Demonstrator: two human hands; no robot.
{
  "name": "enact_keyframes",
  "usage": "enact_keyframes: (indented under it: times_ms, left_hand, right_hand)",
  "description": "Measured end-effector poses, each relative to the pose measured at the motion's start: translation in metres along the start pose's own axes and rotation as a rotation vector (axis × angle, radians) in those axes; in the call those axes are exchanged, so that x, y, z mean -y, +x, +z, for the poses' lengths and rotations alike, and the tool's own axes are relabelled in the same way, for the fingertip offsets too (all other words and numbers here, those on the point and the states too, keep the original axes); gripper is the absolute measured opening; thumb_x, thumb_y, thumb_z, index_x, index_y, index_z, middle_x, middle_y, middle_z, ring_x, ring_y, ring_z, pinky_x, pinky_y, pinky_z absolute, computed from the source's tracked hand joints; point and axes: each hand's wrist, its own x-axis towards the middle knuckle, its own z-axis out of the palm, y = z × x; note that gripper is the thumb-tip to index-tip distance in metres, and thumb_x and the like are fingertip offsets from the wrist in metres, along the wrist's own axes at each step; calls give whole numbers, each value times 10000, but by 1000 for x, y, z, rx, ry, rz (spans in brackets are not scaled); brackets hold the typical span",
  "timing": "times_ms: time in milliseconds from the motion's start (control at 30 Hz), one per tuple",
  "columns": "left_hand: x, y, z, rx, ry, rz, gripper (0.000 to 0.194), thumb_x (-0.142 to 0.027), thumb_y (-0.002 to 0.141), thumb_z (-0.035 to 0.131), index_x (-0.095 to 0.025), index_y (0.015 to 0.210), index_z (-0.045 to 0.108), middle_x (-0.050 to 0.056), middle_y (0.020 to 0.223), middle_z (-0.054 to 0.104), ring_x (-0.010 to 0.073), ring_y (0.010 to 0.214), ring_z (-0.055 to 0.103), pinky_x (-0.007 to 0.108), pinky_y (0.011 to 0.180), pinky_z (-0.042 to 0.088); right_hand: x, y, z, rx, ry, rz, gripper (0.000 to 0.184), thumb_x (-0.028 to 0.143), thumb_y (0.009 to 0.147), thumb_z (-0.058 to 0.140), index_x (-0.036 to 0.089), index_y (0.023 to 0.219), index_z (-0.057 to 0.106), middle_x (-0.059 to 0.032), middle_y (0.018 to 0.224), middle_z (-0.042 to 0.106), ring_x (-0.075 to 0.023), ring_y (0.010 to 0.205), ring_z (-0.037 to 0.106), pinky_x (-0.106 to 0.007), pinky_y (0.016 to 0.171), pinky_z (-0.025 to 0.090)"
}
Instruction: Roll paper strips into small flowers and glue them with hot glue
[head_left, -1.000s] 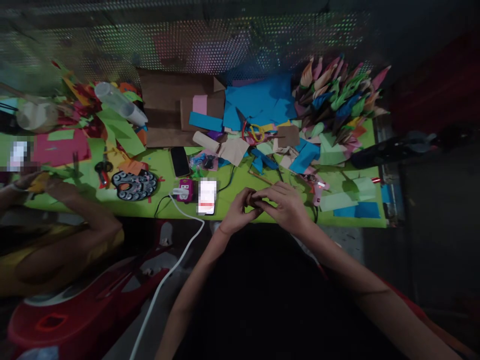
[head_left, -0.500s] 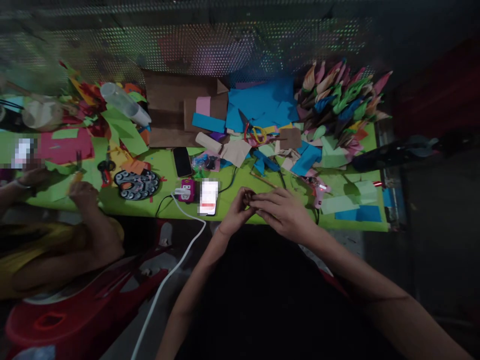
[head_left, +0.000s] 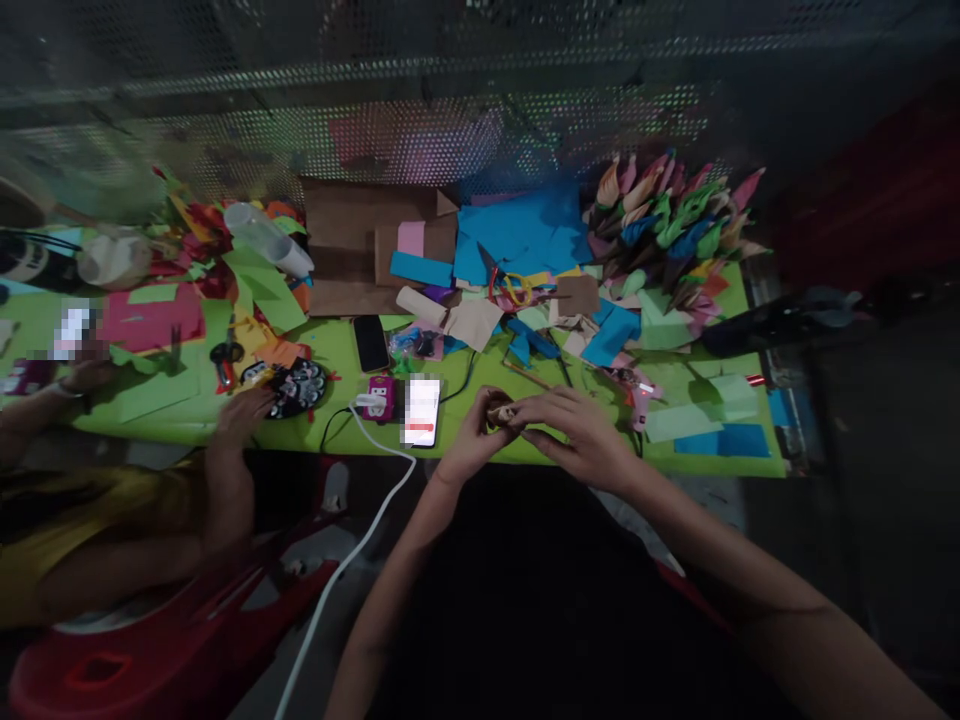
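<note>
My left hand (head_left: 472, 437) is curled round a small brown curved piece (head_left: 496, 410), apparently paper, just over the table's front edge. From the other side my right hand (head_left: 566, 422) pinches it at a pale spot with the fingertips; the fingers hide much of its shape. To the right of my hands lies a pink hot glue gun (head_left: 641, 405) with a lit light. A thin stick (head_left: 525, 374) rests just beyond my fingers. A phone with a bright screen (head_left: 422, 412) is to the left of my hands.
Paper scraps (head_left: 472, 322), scissors (head_left: 514, 285) and blue sheets (head_left: 521, 235) cover the back of the green table (head_left: 345, 390). Paper flowers (head_left: 675, 210) stand at the right. A white cable (head_left: 360, 540) hangs from the pink power socket (head_left: 380, 398). A co-worker's hand (head_left: 244, 415) reaches a black tray (head_left: 300, 388).
My hands have parted slightly, so more of the brown piece shows. The co-worker's hand has moved right to the black tray. The whole view has shifted a little.
</note>
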Motion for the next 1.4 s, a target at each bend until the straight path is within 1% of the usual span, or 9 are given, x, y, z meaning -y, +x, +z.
enact_keyframes:
  times_ms: [200,400,600,800,900,1000,1133,1300,1400]
  left_hand:
    - [-6,1,4,-4,-32,-37,359,-380,758,727,-220,990,504,-5,955,532,161,914,530,273,826,441]
    - [-10,1,11,23,66,-15,276,-308,785,667,-212,990,509,-7,937,542,160,892,511,275,811,438]
    - [-17,1,15,-22,217,-2,240,-287,770,649,-208,956,520,-10,905,529,161,855,501,282,789,414]
    - [-13,1,15,-31,300,37,271,-232,757,647,-210,1002,534,10,936,562,186,891,528,305,811,424]
    - [-7,2,15,-29,350,117,308,-194,733,663,-210,1019,549,33,984,601,212,942,551,347,885,431]
    - [1,3,17,-54,362,184,338,-189,716,682,-207,1028,555,47,1008,618,229,978,568,389,949,422]
    - [10,3,20,-89,265,132,357,-237,706,716,-199,1032,575,60,1016,633,242,998,579,401,950,441]
    - [12,0,20,-50,-142,-29,556,-404,717,754,-223,1211,573,75,1240,617,268,1196,554,405,1050,427]
    - [18,-3,17,-78,-316,-130,504,-404,715,758,-230,1162,604,53,1184,636,255,1172,565,400,1054,434]
  right_hand:
    - [-4,-2,0,-81,-64,48,214,239,983,549,275,1133,698,-53,1079,769,-214,1018,700,-390,911,514]
    - [-3,1,6,-127,-107,63,141,287,952,620,279,1004,751,-57,960,745,-218,922,683,-394,843,525]
    - [-6,7,12,-219,74,320,86,284,878,702,245,801,708,-47,876,636,-227,914,633,-383,797,513]
    - [-9,11,23,-345,228,465,121,231,747,731,239,744,610,-65,1045,621,-265,1074,592,-432,911,485]
    - [-10,15,27,-363,325,537,178,237,690,709,244,764,548,-56,1008,629,-251,1004,592,-398,834,488]
    - [-15,18,31,-321,455,619,210,228,626,668,244,759,507,-35,958,631,-231,930,588,-377,799,475]
    - [-21,21,37,-273,607,658,216,224,587,645,242,727,482,-12,891,613,-213,880,583,-369,799,474]
    - [-25,17,33,-124,846,613,188,348,736,700,241,799,559,2,808,611,-185,772,586,-346,741,483]
    - [-27,12,26,-81,805,559,226,419,800,714,240,923,650,-29,915,674,-203,869,622,-369,821,487]
